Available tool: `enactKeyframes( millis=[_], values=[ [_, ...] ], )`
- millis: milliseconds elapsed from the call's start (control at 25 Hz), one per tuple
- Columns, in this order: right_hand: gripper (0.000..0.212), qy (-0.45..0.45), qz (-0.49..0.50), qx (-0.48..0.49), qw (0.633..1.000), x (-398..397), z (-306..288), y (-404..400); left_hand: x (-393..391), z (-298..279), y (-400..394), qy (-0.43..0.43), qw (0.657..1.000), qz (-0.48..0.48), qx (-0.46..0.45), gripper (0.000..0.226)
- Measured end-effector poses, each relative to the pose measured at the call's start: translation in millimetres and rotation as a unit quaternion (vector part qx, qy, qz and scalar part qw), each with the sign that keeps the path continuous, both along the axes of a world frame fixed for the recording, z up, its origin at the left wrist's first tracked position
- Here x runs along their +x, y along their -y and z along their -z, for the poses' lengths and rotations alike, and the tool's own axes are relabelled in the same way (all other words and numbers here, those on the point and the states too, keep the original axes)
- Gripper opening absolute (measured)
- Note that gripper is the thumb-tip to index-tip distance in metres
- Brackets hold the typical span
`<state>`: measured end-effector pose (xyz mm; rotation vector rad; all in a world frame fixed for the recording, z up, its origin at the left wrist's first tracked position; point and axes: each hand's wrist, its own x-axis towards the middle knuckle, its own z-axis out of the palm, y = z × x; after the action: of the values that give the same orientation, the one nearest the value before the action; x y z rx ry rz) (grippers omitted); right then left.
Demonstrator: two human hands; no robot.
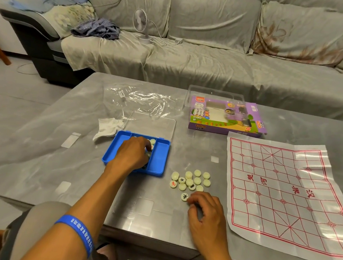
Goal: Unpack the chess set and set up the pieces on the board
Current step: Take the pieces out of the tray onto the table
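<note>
One head-worn wide-angle camera looked forward and down, close over the tabletop (pixel 44 141), toward the sofa (pixel 212 57) beyond.

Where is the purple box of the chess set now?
In the head view the purple box lies on the far right part of the table, just behind the paper board and right of the blue tray.
</note>
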<state>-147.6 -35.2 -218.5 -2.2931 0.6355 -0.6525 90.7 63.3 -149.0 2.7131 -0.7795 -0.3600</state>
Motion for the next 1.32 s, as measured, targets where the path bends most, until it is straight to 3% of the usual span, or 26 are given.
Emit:
enactKeyframes(
  millis=[160, 320, 440, 520, 680, 800, 960, 1160, 1240, 1320],
  values=[
    [0.024, -0.005, 0.000, 0.002, 1.000, 0.2, 0.9, 0.3, 3.3, 2.1, -2.4, -0.002, 0.999, -0.023, -0.028, 0.024],
    [0.029, -0.001, -0.002, -0.002, 1.000, -0.2, 1.2, 0.5, 1.7, -13.3, -5.6, 0.003, 0.997, -0.033, -0.071, 0.021],
    [0.025, 0.002, 0.001, -0.003, 1.000, 0.3, 0.8, 0.0, -11.6, -33.2, -5.1, -0.015, 0.983, -0.022, -0.184, 0.020],
    [0.018, 0.003, 0.005, -0.005, 1.000, 1.1, 0.3, -0.8, -35.1, -39.4, 4.2, -0.043, 0.969, 0.038, -0.241, 0.020],
    [0.017, 0.004, 0.002, -0.013, 1.000, 0.2, -2.5, -0.6, -75.6, -10.4, 34.4, -0.006, 0.968, 0.169, -0.187, 0.021],
    [0.014, 0.000, 0.005, -0.004, 1.000, -0.4, -1.7, -1.6, -76.3, 11.7, 44.2, 0.004, 0.972, 0.183, -0.146, 0.024],
    [0.018, -0.005, 0.010, 0.001, 1.000, 0.2, 0.1, -1.4, -74.0, 12.6, 43.8, 0.035, 0.967, 0.188, -0.170, 0.031],
    [0.015, -0.003, 0.000, 0.008, 1.000, -0.7, -1.3, -1.0, -39.5, -15.6, 19.2, 0.108, 0.974, 0.029, -0.195, 0.027],
    [0.015, -0.002, 0.002, 0.009, 1.000, -0.6, 0.4, -0.4, -15.3, -21.1, 2.1, 0.131, 0.982, -0.016, -0.137, 0.034],
    [0.017, 0.003, 0.004, 0.006, 1.000, -1.0, 2.0, 0.1, 1.8, -16.8, -5.9, 0.085, 0.994, -0.010, -0.063, 0.048]
  ],
)
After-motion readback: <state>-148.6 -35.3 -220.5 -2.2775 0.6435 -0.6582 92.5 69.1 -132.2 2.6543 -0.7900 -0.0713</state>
